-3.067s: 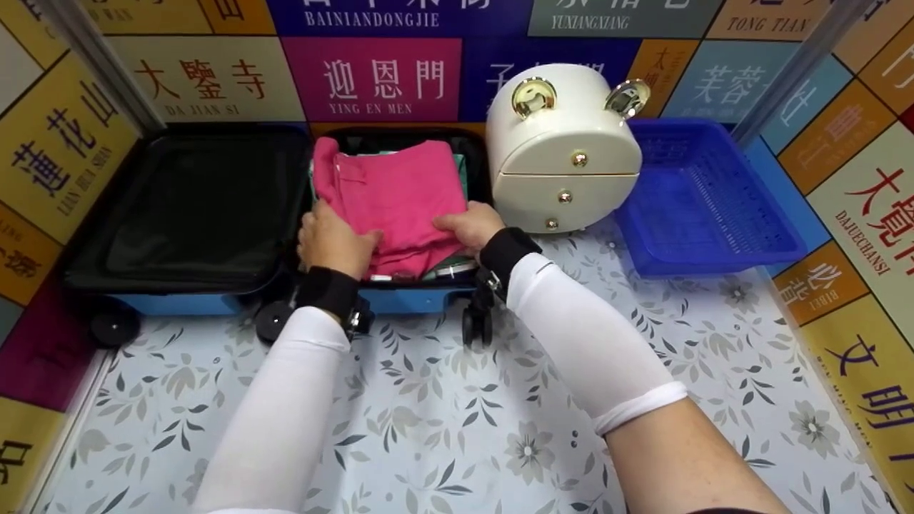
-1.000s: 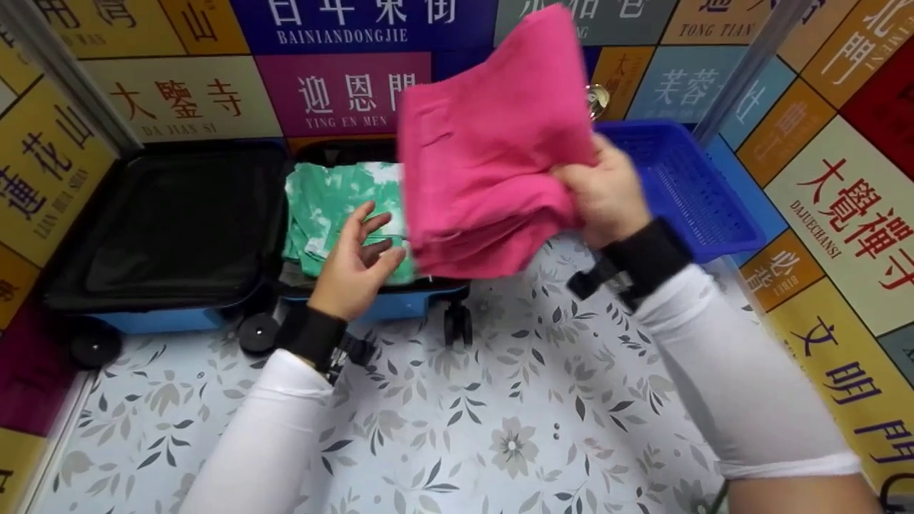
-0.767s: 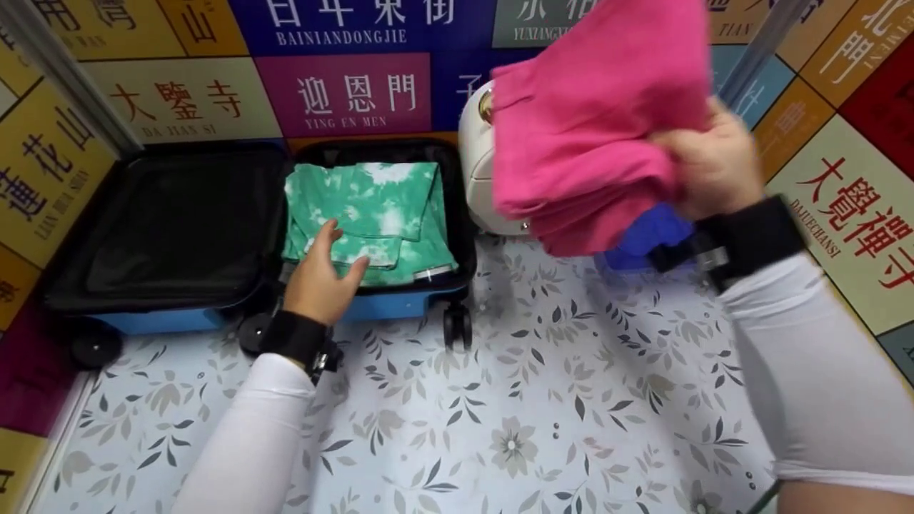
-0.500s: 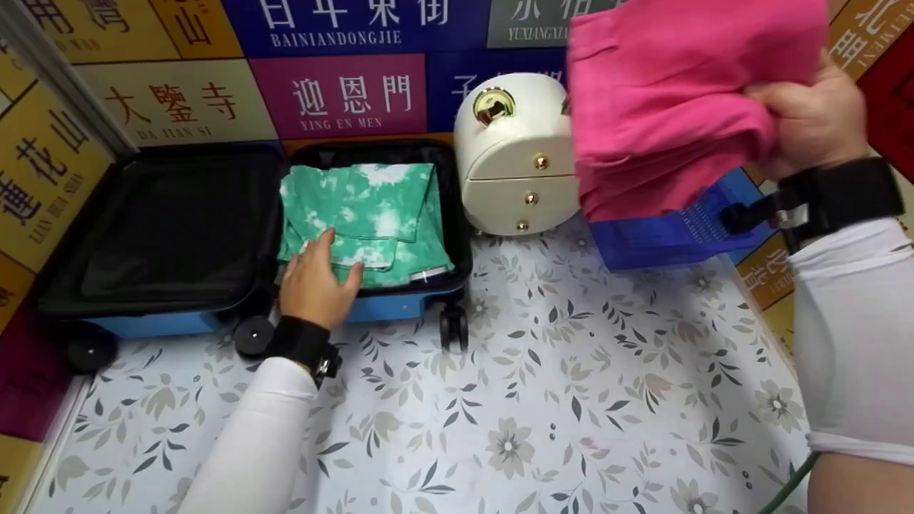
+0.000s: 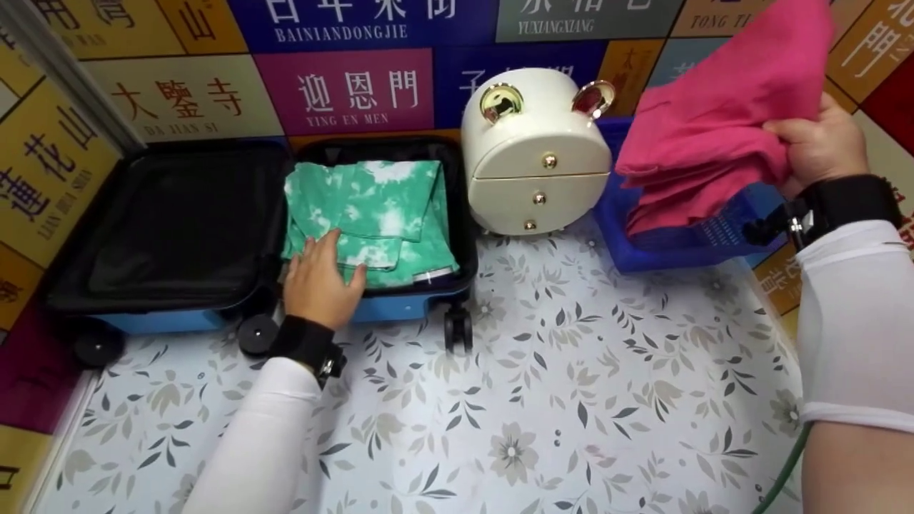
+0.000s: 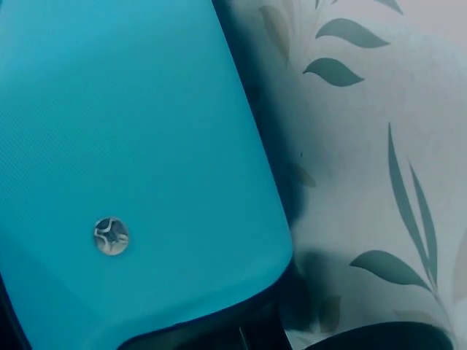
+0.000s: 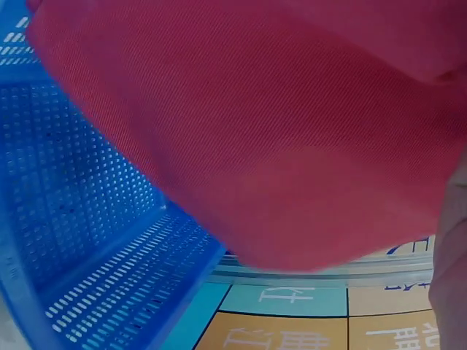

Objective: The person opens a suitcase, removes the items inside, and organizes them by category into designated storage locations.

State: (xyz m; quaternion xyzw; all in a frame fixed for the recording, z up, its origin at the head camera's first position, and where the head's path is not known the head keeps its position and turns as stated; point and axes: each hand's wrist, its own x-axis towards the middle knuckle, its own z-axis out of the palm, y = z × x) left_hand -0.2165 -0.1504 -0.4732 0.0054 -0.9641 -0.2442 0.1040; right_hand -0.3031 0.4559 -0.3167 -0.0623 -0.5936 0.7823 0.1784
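My right hand grips a folded pink garment by its right side, holding it up in front of and above the blue basket. In the right wrist view the pink cloth fills most of the picture, beside the perforated basket wall. My left hand lies with fingers extended at the front edge of the open suitcase, by a folded green-and-white tie-dye garment inside it. Whether those fingers touch the cloth is unclear. Only the suitcase's blue shell shows in the left wrist view.
A white rounded drawer box with gold knobs and ear-like ornaments stands between suitcase and basket. Panels with printed signs enclose the back and sides. Beneath everything is a floral-patterned surface. A green cord runs near my right forearm.
Both hands were on the pink garment in the suitcase; my right hand has lifted it rightward to the basket, lowering it slightly lately. The green garment is uncovered. My left hand has let go.
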